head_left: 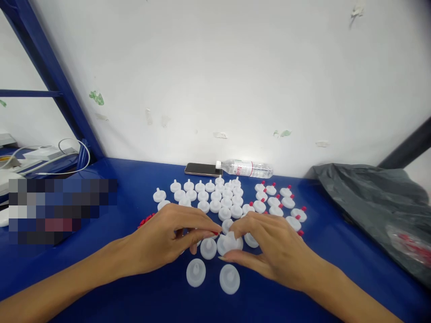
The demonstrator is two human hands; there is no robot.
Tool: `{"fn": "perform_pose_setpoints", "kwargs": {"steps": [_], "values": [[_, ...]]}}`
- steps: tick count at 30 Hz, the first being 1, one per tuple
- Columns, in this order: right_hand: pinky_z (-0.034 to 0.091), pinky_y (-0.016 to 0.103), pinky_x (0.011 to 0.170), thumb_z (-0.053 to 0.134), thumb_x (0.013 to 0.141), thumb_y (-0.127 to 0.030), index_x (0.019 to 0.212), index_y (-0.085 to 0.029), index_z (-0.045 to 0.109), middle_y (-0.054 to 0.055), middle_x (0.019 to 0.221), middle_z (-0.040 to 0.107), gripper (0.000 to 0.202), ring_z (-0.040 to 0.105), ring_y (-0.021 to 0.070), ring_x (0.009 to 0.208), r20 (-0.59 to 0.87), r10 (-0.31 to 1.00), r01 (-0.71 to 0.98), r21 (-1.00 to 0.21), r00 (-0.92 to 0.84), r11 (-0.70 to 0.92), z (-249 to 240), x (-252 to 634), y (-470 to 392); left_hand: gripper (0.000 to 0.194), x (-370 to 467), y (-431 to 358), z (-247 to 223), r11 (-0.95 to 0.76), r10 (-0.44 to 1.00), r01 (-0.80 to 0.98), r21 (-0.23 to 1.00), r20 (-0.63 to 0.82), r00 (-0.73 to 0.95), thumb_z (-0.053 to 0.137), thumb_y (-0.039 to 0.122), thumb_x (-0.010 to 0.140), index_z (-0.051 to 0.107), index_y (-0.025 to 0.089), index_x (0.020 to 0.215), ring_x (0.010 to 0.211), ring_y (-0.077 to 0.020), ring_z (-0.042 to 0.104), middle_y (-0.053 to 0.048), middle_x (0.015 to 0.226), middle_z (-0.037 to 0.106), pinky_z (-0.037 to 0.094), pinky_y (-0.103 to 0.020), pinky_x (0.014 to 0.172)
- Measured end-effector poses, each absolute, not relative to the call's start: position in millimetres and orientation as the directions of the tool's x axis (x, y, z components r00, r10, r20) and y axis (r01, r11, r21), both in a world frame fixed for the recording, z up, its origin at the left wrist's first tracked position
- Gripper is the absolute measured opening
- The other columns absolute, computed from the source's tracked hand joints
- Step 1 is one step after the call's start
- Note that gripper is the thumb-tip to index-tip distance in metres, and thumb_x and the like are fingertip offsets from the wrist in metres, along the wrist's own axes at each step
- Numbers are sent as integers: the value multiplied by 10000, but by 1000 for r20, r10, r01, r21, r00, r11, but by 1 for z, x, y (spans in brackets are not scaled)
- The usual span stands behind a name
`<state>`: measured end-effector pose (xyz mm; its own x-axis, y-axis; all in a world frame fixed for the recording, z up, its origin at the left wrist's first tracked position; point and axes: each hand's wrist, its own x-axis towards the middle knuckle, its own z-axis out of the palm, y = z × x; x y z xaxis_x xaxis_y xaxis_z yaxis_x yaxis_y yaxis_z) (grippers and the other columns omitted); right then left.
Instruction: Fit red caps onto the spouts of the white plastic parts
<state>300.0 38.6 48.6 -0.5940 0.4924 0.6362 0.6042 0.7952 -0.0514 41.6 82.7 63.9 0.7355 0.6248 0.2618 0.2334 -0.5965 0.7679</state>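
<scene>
Between the thumb and forefinger of my left hand (pixel 171 233) is a small red tip cap (pixel 216 233). My right hand (pixel 269 244) is closed on a white spouted cap (pixel 232 242), gripping its edge with thumb and fingers. The red piece is close to that cap's spout; whether they touch I cannot tell. Nearer to me, two translucent spouted caps (pixel 195 272) lie on the blue table (pixel 134 300). Beyond my hands stand several white spouted caps (pixel 215 206) with bare spouts. To the right are several white caps with red tips (pixel 276 210). My left hand partly hides a pile of red tip caps (pixel 145 220).
At the back lie a dark phone (pixel 203 169) and a clear water bottle (pixel 249 168) by the white wall (pixel 215 80). A dark grey plastic bag (pixel 367 202) covers the right side, with a clear bag of red pieces (pixel 412 244) on it. Cables (pixel 84 157) and a blue frame (pixel 60 85) are at left.
</scene>
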Motion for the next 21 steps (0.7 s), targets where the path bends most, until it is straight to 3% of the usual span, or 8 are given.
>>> {"fn": "perform_pose_setpoints", "kwargs": {"steps": [3,8,14,18,21], "values": [[449,248,544,529,1097,-513,1031,-223,525,-37,809,733,297,689,116,634,622,498,591,-70,-604,803,46,297,38,260,43,79,62,-596,593,217,773,241,769,598,224,1045,814,288,1175,663,-70,735,-13,1097,795,567,-155,616],[518,229,542,533,1098,-485,1053,-236,514,-8,923,789,254,740,115,636,639,502,576,-111,-583,810,44,296,35,302,44,75,61,-690,567,187,699,362,740,596,144,1023,812,283,1181,706,-81,715,-14,1031,802,542,-148,587],[647,251,803,566,1099,-346,1197,-235,532,54,1177,775,152,786,162,1037,643,526,555,-183,-557,812,41,298,35,288,45,72,56,-758,571,189,624,494,656,602,140,1029,791,267,1204,664,-78,682,-15,987,808,524,-168,566],[652,308,903,597,1066,-196,1191,-231,542,67,1213,753,141,764,177,1095,665,524,573,-173,-532,801,40,297,36,265,48,73,55,-817,538,216,534,575,616,628,117,1010,782,244,1184,721,-89,707,-7,968,808,514,-163,567],[665,333,875,618,1055,-219,1176,-230,543,75,1203,762,143,772,196,1072,687,507,590,-140,-520,795,40,295,35,238,49,74,54,-863,494,244,442,636,594,646,105,1000,764,209,1179,700,-77,705,-7,943,808,493,-143,540]]}}
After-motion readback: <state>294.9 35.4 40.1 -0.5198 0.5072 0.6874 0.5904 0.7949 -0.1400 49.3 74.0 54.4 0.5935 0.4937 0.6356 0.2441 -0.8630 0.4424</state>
